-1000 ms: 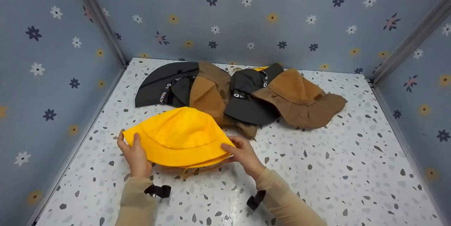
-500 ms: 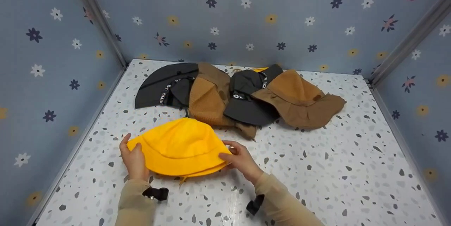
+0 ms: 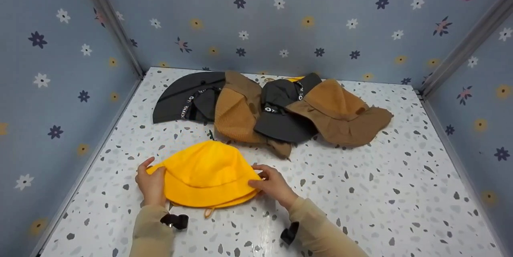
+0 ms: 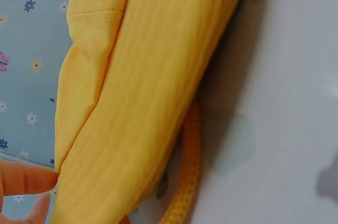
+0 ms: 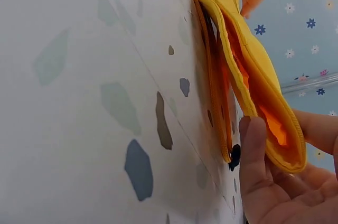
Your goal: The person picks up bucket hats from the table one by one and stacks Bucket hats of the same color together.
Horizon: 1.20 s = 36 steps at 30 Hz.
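A yellow bucket hat (image 3: 206, 173), folded flat with its crown pointing away, is held low over the near left part of the table. My left hand (image 3: 151, 183) pinches the left end of its brim. At the right end, my right hand (image 3: 276, 185) grips the brim between thumb and fingers. In the right wrist view, the brim layers of the hat (image 5: 259, 65) stand a little apart, showing an orange inside. A yellow-orange chin cord (image 4: 190, 155) hangs beneath the brim, and a black toggle (image 5: 235, 158) shows near it.
Behind lies a row of overlapping hats: a black wide-brimmed one (image 3: 180, 92), a brown one (image 3: 236, 116), a black cap (image 3: 286, 124) and another brown hat (image 3: 348, 128). A yellow bit (image 3: 295, 78) peeks out at the back. Flowered walls (image 3: 264, 20) enclose the speckled table (image 3: 360, 209).
Both hands have drawn the yellow hat toward me and lower, away from the row of hats. More table now shows between it and the brown hat. The other hats have stayed put.
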Available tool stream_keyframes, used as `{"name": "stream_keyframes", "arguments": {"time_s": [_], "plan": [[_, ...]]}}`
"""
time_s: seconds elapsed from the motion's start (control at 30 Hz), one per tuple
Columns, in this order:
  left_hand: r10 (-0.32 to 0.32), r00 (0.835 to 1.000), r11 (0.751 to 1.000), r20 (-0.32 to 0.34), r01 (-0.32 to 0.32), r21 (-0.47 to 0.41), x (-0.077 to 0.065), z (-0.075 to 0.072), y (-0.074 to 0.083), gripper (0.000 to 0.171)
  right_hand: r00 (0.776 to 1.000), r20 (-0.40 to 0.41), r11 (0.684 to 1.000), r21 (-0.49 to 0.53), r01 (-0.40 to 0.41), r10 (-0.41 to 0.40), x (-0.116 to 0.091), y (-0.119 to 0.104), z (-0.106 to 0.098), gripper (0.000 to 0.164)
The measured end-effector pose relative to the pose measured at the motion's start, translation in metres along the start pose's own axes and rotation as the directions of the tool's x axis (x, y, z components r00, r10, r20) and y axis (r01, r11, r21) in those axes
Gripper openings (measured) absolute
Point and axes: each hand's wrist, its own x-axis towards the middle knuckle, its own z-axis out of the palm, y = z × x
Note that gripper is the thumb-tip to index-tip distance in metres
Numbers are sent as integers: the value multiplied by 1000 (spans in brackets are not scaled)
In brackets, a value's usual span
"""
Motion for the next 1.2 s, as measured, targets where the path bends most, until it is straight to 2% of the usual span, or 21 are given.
{"name": "stream_keyframes", "arguments": {"time_s": [0.27,0.57,0.67,0.87,1.2], "plan": [[-62,997,981,35,55,183,4,-1,-1,57,1000,13,992,-124,17,-15,2,2,-3,46],[-89,995,928,40,68,367,4,-2,-2,55,1000,25,988,-156,16,-13,1,4,-6,46],[-73,997,916,39,52,397,5,0,-3,54,1000,20,987,-163,10,-7,0,5,-7,46],[9,1000,900,13,-13,436,6,3,-7,55,999,43,975,-224,7,3,2,6,-9,43],[29,1000,895,0,-26,445,4,5,-8,53,998,65,947,-320,24,-4,5,8,-11,43]]}}
